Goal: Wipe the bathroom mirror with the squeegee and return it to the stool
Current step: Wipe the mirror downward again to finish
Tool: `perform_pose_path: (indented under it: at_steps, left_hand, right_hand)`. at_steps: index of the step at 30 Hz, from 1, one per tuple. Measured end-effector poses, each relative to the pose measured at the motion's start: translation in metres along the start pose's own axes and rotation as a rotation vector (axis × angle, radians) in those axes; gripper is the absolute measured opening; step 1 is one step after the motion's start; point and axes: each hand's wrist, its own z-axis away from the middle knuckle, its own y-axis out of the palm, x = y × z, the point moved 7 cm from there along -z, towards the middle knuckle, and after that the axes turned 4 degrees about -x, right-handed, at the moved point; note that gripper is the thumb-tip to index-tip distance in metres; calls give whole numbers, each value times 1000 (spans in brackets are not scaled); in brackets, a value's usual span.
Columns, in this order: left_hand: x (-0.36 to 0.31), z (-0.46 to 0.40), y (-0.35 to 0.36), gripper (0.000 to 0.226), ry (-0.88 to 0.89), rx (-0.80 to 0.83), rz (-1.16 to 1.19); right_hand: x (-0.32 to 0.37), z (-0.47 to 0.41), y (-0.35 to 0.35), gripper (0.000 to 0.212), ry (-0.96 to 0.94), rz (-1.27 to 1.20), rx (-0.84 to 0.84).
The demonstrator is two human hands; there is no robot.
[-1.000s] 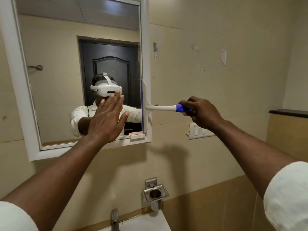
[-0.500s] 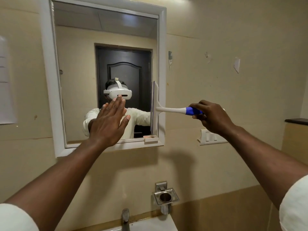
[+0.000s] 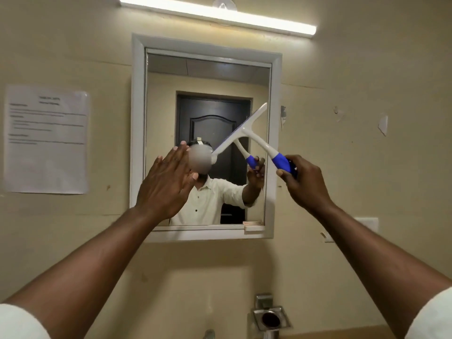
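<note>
A white-framed mirror (image 3: 275, 143) hangs on the beige wall, straight ahead. My right hand (image 3: 302, 184) grips the blue end of a white squeegee (image 3: 247, 133). Its blade lies slanted against the glass, from the upper right of the mirror down to the middle. My left hand (image 3: 166, 182) is raised with fingers straight, flat in front of the mirror's lower left part. Whether the palm touches the glass I cannot tell. The stool is out of view.
A lit tube light (image 3: 215, 13) runs above the mirror. A printed notice (image 3: 46, 139) is taped to the wall at left. Below sit a metal holder (image 3: 270, 318), a tap top (image 3: 209, 335) and, behind my right forearm, a wall switch plate (image 3: 367, 222).
The squeegee blade swung from upright at the mirror's right frame to a slant across the glass. My view rose and shifted, bringing the tube light and notice into sight.
</note>
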Motion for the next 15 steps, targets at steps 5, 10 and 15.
perform_pose_path:
  at_steps: [5,10,15]
  left_hand:
    - [11,-33,-38,58,29,-74,-72]
    - [3,-67,-71,60,65,-136,-99]
    - [1,-80,-73,61,111,-158,-127]
  right_hand:
    - [30,-36,13,33,170,-251,-121]
    - [58,-70,25,34,250,-407,-223]
    - [81,-90,35,41,210,-409,-275]
